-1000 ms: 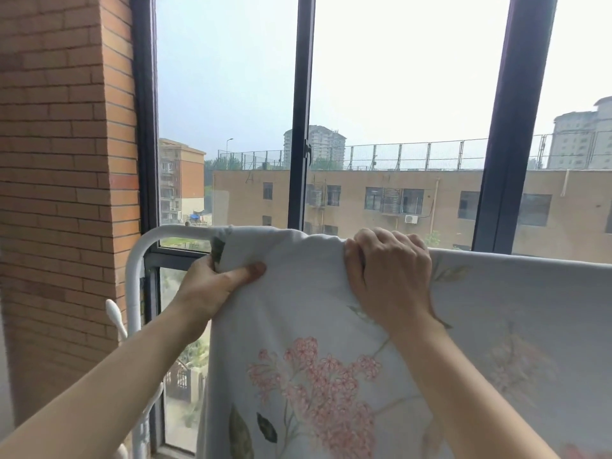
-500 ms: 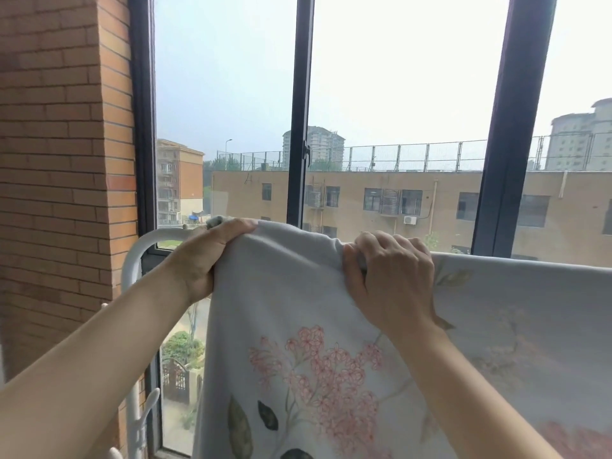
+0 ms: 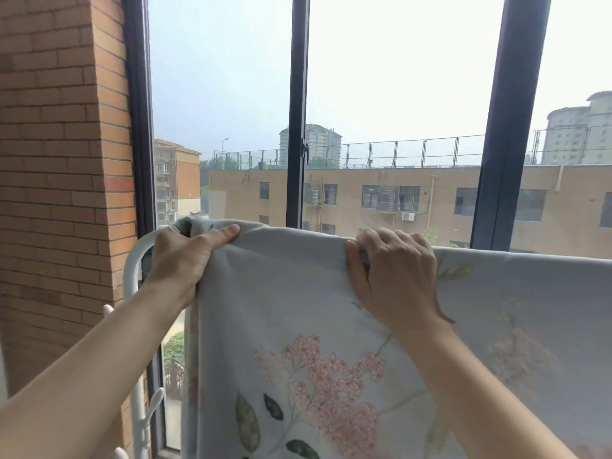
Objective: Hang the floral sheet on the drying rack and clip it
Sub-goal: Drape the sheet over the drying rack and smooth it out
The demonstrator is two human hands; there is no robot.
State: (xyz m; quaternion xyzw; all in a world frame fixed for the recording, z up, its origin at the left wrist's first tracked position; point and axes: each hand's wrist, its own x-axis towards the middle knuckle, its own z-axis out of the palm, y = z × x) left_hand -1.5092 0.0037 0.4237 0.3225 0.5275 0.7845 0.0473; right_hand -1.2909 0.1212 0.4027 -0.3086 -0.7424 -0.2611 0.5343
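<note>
The pale grey floral sheet point(image 3: 291, 293), printed with pink blossoms and green leaves, hangs draped over the top bar of the white drying rack point(image 3: 134, 260). My left hand point(image 3: 185, 256) grips the sheet's left corner at the bend of the rack, thumb lying along the top fold. My right hand point(image 3: 394, 273) curls over the top edge further right, fingers wrapped over the covered bar. No clip can be seen in either hand or on the sheet.
A brick wall point(image 3: 63, 160) stands close on the left. Dark window frames point(image 3: 298, 127) rise right behind the rack, with buildings outside. White hooks point(image 3: 154, 405) stick out from the rack's upright below my left arm.
My left hand has risen from below the rack's bend to its top, carrying the sheet's corner up and left over the bar. My right hand has kept its grip on the top edge.
</note>
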